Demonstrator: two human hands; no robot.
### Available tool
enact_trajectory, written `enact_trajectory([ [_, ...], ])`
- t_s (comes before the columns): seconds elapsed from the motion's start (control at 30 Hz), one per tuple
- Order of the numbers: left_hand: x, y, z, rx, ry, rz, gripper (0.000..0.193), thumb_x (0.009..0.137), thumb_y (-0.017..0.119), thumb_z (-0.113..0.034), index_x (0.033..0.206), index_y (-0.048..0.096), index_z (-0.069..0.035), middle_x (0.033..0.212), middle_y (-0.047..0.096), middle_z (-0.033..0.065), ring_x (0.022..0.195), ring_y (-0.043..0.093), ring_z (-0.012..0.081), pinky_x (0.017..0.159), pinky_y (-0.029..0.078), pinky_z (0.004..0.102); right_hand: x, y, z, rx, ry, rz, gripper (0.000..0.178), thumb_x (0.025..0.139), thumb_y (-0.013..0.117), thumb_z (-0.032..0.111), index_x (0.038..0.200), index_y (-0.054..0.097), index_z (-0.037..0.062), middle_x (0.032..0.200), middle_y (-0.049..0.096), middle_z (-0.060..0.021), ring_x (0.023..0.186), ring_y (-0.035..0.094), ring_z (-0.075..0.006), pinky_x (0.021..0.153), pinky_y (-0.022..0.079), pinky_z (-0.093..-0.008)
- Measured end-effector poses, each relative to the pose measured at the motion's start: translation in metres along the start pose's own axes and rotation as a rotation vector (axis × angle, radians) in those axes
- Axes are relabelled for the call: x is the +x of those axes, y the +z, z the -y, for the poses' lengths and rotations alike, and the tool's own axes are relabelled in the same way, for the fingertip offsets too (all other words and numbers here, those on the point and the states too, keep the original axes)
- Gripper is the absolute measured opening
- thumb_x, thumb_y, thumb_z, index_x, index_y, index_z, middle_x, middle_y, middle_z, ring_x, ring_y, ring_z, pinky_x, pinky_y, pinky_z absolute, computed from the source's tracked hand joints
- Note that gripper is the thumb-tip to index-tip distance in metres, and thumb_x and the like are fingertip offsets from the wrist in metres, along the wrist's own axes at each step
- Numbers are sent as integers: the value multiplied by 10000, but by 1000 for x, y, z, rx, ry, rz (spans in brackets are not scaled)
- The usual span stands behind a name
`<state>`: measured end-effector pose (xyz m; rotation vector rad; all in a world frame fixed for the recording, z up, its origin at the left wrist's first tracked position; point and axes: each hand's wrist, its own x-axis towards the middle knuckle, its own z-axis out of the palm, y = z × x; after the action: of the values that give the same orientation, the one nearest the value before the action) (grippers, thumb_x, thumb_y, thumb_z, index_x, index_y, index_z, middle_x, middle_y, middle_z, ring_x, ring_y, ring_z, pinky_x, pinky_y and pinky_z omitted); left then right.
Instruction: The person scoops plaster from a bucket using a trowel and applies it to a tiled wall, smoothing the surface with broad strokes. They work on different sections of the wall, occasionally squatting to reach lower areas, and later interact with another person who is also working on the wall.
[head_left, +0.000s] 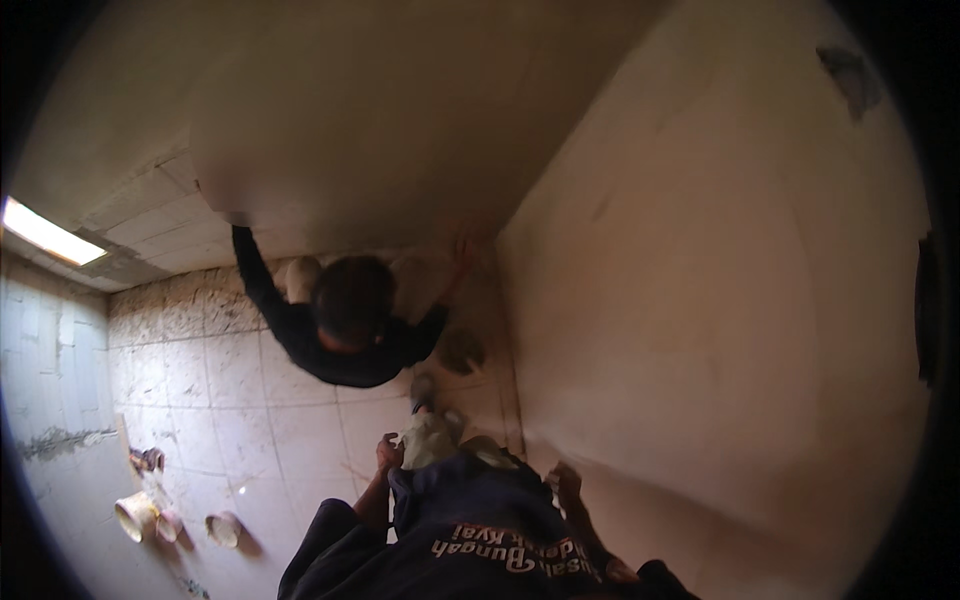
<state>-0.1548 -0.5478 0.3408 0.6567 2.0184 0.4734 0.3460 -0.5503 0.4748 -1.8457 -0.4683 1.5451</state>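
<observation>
My left hand (388,452) hangs beside my left thigh, near my light trousers (430,440). Its fingers are loosely curled and somewhat apart, and I see nothing in them. On the other side of my body, my right hand (565,481) is raised by my hip, close to the plain wall (690,330) on the right. The fingers there look folded in, with nothing visible held. In front of me a person in a dark top (345,340) is low against the far wall (400,120), both arms reaching to it. That person's left-side hand is blurred.
A dark round container (462,352) stands on the floor between the person and the right wall. Near the left wall are a pale bucket (136,516), a smaller pot (169,526) and another bucket (224,530). A bright opening (50,232) shows at far left above the tiled floor (240,380).
</observation>
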Motion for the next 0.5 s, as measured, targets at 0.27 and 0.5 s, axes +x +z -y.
enact_trajectory([
  [0.27, 93, 4, -99, 3, 465, 83, 385, 891, 732, -239, 1209, 635, -45, 944, 742, 203, 875, 735, 331, 773, 576, 425, -97, 35, -13, -140, 269, -322, 315, 928, 692, 244, 1211, 661, 108, 980, 705, -55, 857, 685, -210, 733, 559, -380],
  [0.5, 93, -15, -100, 119, 405, 150, 403, 856, 748, -253, 1188, 639, -51, 907, 727, 206, 857, 712, 350, 789, 561, 445, -120, 59, -30, -110, 302, -329, 284, 909, 693, 220, 1172, 686, 114, 987, 718, -47, 893, 692, -215, 784, 562, -375],
])
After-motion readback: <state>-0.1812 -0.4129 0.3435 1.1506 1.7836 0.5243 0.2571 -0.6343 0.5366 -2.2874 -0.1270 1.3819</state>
